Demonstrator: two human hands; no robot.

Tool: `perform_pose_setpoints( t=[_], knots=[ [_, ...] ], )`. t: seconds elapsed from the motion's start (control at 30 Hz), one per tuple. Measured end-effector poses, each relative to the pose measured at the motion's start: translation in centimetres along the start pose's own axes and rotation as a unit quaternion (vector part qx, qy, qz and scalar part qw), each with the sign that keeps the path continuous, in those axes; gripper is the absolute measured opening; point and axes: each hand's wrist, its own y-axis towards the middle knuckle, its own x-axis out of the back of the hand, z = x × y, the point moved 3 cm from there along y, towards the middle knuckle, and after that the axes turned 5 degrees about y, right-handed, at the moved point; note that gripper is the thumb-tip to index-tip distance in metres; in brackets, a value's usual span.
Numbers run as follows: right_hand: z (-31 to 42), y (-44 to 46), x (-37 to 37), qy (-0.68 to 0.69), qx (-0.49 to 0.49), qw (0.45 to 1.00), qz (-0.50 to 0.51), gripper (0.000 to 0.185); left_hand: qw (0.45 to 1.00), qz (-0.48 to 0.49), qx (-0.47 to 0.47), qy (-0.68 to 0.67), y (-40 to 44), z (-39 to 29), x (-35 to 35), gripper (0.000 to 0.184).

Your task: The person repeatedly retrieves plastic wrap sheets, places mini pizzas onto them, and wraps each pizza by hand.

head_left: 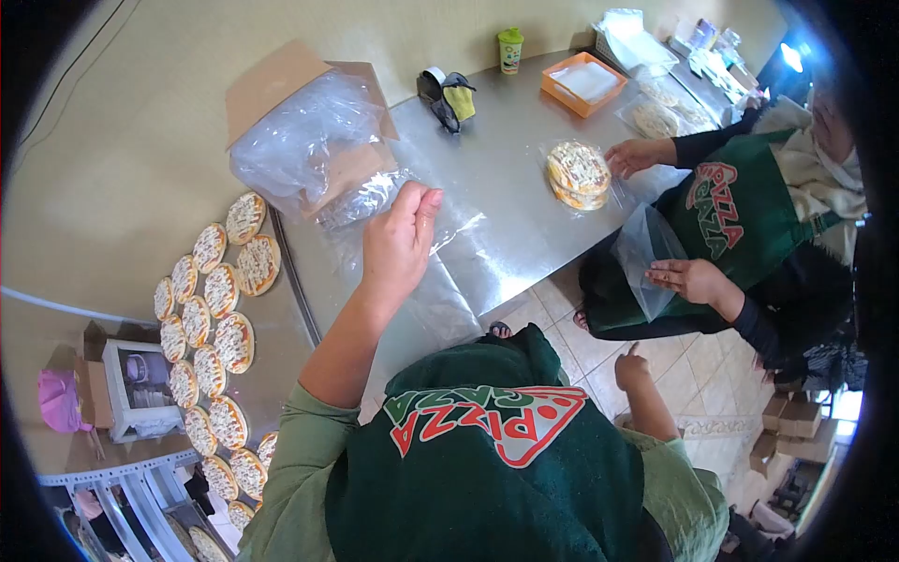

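Observation:
My left hand (403,234) is closed in a fist over the steel table, thumb on top, gripping clear plastic bag film (449,234) that spreads below it. Just beyond it, an open cardboard box (272,89) holds a bunch of clear plastic bags (309,136). My right hand (635,368) hangs low at my right side above the tiled floor, fingers curled and the index finger partly extended, with nothing visible in it. A stack of bagged topped pizzas (578,173) lies on the table, nearest to a co-worker's hand (640,157).
Rows of small topped pizzas (223,290) lie on the surface at left. The co-worker's other hand (693,281) holds a clear bag (648,258). An orange tray (583,84), a green cup (510,50) and a tape dispenser (448,96) stand along the back.

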Motion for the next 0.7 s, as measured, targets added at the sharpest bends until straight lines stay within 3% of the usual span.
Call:
perform_pose_setpoints(
  t=[0.03, 0.1, 0.13, 0.17, 0.23, 0.33, 0.37, 0.43, 0.47, 0.5, 0.57, 0.67, 0.7],
  knots=[
    [0.2, -0.7, 0.6, -0.027, -0.066, 0.997, 0.022, 0.031, 1.0, 0.005, -0.016, 0.006, 0.3, -0.5, -0.1, 0.02],
    [0.4, -1.3, 5.9, 0.106, -0.01, 0.989, -0.1, 0.023, 0.999, 0.018, -0.04, 0.016, 0.5, -0.9, -0.7, 0.019],
    [1.8, -3.1, 10.4, 0.177, -0.025, 0.96, -0.215, 0.017, 0.998, 0.026, -0.053, 0.021, 0.7, -1.2, -1.1, 0.02],
    [1.8, -3.1, 12.1, 0.277, -0.007, 0.926, -0.258, 0.014, 0.997, 0.03, -0.069, 0.025, 1.0, -1.5, -1.3, 0.021],
    [1.5, -2.5, 13.0, 0.442, 0.007, 0.876, -0.191, 0.013, 0.995, 0.027, -0.088, 0.027, 1.1, -1.8, -1.5, 0.021],
    [2.2, -5.1, 15.1, 0.225, 0.065, 0.915, -0.328, 0.035, 0.997, 0.02, -0.071, 0.021, 1.2, -1.4, -1.1, 0.017],
    [1.9, -5.1, 14.6, 0.296, 0.069, 0.895, -0.325, 0.042, 0.998, 0.023, -0.06, 0.013, 1.3, -1.1, -1.1, 0.015],
    [0.2, -4.7, 13.5, 0.434, 0.063, 0.841, -0.317, 0.057, 0.999, 0.033, -0.038, -0.001, 1.4, -0.6, -1.3, 0.016],
    [-0.9, -4.4, 12.9, 0.513, 0.012, 0.822, -0.246, 0.061, 0.999, 0.041, -0.027, -0.011, 1.4, -0.4, -1.6, 0.016],
    [-1.8, -3.9, 12.0, 0.56, 0.034, 0.777, -0.285, 0.056, 0.998, 0.049, -0.025, -0.007, 1.4, -0.4, -1.8, 0.017],
    [-2.8, -3.5, 11.9, 0.726, 0.007, 0.648, -0.23, 0.05, 0.998, 0.059, -0.018, 0.005, 1.6, -0.6, -1.9, 0.017],
    [-2.5, -5.1, 14.6, 0.498, -0.04, 0.814, -0.295, 0.045, 0.996, 0.078, -0.033, -0.002, 2.1, -0.5, -2.3, 0.02],
    [-1.8, -5.9, 15.5, 0.463, -0.034, 0.826, -0.32, 0.045, 0.996, 0.081, -0.036, -0.006, 2.1, -0.4, -2.6, 0.018]
  ],
)
